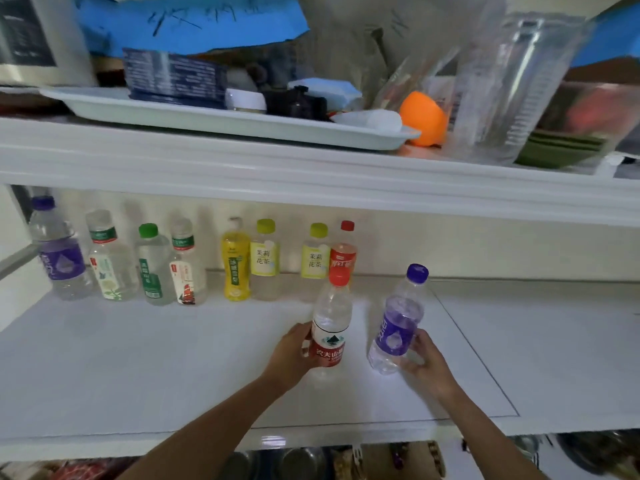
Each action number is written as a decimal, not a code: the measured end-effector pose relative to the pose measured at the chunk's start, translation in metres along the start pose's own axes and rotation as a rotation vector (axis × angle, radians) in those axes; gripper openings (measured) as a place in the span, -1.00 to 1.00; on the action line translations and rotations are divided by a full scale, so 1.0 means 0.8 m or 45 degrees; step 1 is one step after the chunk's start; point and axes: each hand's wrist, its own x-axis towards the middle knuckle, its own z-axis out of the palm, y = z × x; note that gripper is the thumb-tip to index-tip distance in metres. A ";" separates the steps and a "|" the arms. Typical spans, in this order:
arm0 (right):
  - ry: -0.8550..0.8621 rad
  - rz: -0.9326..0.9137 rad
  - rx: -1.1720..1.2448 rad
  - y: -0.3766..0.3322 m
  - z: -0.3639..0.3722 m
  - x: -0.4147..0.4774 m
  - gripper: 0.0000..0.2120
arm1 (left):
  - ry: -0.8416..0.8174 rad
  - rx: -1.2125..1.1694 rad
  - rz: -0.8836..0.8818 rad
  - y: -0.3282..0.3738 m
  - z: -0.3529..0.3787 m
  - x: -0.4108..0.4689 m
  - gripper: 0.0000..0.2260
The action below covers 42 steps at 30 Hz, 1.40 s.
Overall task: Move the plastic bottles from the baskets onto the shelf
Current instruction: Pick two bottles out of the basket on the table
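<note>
White shelf (pixel 138 358) before me, bottles (pixel 187 271) along its far edge.
Eight stand upright in a row, purple-labelled bottle (pixel 59 259) leftmost, red-labelled bottle (pixel 343 258) rightmost, near the middle.

Single head-worn wide-angle view, facing forward and down onto the white shelf (pixel 138 358) at close range.

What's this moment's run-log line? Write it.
left hand: grips red-capped water bottle | right hand: grips purple-capped water bottle, tilted | shelf: bottle row at back
</note>
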 end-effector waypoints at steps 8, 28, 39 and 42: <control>-0.037 -0.076 0.072 0.059 -0.086 0.076 -0.52 | 0.064 -0.062 0.099 0.044 0.127 0.078 -0.44; -0.123 -0.205 -0.076 0.092 -0.133 0.267 -0.57 | 0.228 0.258 -0.019 0.074 0.217 0.242 -0.52; -0.204 -0.116 -0.468 0.072 -0.130 0.275 -0.39 | 0.221 0.366 -0.160 0.088 0.220 0.239 -0.35; -0.218 -0.111 -0.733 0.054 -0.142 0.255 -0.23 | 0.139 0.537 -0.196 0.097 0.212 0.206 -0.12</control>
